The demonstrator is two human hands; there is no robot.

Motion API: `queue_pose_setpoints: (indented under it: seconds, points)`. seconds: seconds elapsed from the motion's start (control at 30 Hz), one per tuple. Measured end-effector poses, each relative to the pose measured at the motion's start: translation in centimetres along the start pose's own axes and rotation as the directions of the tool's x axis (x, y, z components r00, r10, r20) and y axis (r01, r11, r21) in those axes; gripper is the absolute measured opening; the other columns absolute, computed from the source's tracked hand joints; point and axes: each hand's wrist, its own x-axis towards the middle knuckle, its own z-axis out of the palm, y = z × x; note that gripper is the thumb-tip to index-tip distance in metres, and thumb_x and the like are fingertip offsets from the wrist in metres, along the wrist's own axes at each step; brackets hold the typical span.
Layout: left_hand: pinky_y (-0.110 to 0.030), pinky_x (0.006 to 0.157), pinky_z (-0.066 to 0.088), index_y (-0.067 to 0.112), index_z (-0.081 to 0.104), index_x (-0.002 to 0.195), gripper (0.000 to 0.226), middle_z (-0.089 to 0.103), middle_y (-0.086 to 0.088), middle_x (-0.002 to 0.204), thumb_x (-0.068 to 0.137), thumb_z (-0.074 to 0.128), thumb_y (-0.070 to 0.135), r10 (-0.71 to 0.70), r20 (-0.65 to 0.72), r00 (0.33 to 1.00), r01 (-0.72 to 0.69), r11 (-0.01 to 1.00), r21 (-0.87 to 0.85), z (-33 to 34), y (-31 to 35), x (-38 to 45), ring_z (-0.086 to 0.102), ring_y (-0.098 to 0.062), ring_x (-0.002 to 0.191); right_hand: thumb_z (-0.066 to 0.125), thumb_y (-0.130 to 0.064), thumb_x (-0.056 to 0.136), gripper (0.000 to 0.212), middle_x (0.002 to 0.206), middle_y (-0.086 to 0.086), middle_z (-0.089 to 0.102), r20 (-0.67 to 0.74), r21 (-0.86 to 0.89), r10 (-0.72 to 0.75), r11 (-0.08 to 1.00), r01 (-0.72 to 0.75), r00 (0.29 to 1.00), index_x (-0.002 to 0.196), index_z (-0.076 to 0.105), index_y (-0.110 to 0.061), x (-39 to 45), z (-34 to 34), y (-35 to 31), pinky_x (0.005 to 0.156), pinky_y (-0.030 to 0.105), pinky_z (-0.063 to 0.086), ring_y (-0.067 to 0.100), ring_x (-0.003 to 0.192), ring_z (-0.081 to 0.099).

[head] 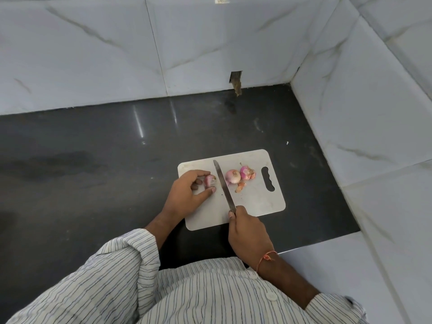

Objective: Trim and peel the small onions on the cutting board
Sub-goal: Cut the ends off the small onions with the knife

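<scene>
Three onions on the board (pixel 257 202), none fully peeled as far as can be judged. Left hand (pixel 187 191) curled round the first onion (pixel 210 181), pinching it between thumb and fingertips at the left part of the board, pressed down on the surface. Right hand (pixel 247 232) clenched round the handle of the knife (pixel 223 185), handle itself hidden inside the fist; blade pointing away from the body, lying just right of the held onion, edge touching or almost touching it, cannot tell which. Looks like the trimming cut on this first onion, either about to begin or in progress.

Further right, second onion (pixel 233 176) resting free on the board, pink skin seemingly on. Beside it, near the handle slot, third onion (pixel 246 171) with dry skin loose around it and a thin stem sticking up. Some scraps of skin (pixel 240 187) below these two, so probably a little trimming or peeling already done somewhere. Most of the work left: ends and skins of all three.

Board on the dark worktop (pixel 93 171), in a corner of pale marbled tiles (pixel 362 113).
</scene>
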Motion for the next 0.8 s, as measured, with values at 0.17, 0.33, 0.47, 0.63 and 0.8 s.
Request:
queue_pose_setpoints:
  seconds: [0.17,0.33,0.47,0.63,0.8]
  points:
    - [-0.02,0.082,0.056,0.033,0.073,0.124,0.039,0.069,0.022,0.116,0.088,0.088,0.037,0.029,-0.037,0.999,-0.028,1.0,0.006,-0.3,-0.3,-0.3,0.066,-0.005,0.1,0.032,-0.043,0.113,0.023,0.081,-0.007,0.062,0.019,0.002,-0.023,1.0,0.023,1.0,0.106,0.046,-0.025,-0.4,0.5,-0.5,0.07,0.037,0.058,0.014,0.072,0.064]
    - [-0.023,0.084,0.058,0.032,0.074,0.125,0.041,0.07,0.022,0.119,0.087,0.089,0.035,0.015,-0.036,0.999,-0.015,1.0,-0.012,-0.6,-0.4,-0.2,0.066,-0.004,0.1,0.032,-0.041,0.114,0.025,0.081,-0.006,0.061,0.007,0.018,0.0,1.0,0.0,1.0,0.106,0.047,-0.023,0.0,0.0,-0.7,0.072,0.039,0.057,0.015,0.074,0.063]
    - [-0.027,0.086,0.06,0.031,0.074,0.124,0.04,0.071,0.022,0.12,0.087,0.089,0.036,0.013,-0.037,0.999,-0.014,1.0,-0.024,-0.6,-0.4,0.0,0.066,-0.004,0.103,0.032,-0.041,0.114,0.026,0.08,-0.006,0.06,0.021,-0.005,0.008,1.0,-0.008,1.0,0.105,0.047,-0.022,-0.1,-0.3,-0.7,0.068,0.034,0.054,0.014,0.072,0.062]
    - [-0.025,0.085,0.06,0.03,0.075,0.124,0.042,0.071,0.022,0.117,0.085,0.09,0.035,0.006,-0.042,0.999,-0.007,1.0,-0.027,-0.6,-0.4,0.0,0.066,-0.003,0.103,0.033,-0.042,0.113,0.024,0.087,-0.004,0.064,0.054,-0.023,0.008,1.0,-0.006,0.999,0.108,0.047,-0.024,-0.5,-0.2,-1.2,0.079,0.041,0.061,0.015,0.078,0.066]
    - [-0.021,0.086,0.059,0.03,0.076,0.126,0.044,0.07,0.024,0.119,0.085,0.091,0.036,0.025,-0.045,0.999,-0.026,0.999,-0.025,-0.7,-0.2,-0.1,0.066,0.001,0.104,0.033,-0.041,0.113,0.024,0.085,-0.005,0.063,0.056,-0.041,-0.002,0.999,0.004,0.998,0.107,0.047,-0.023,-0.5,-0.6,-1.2,0.075,0.038,0.059,0.015,0.076,0.065]
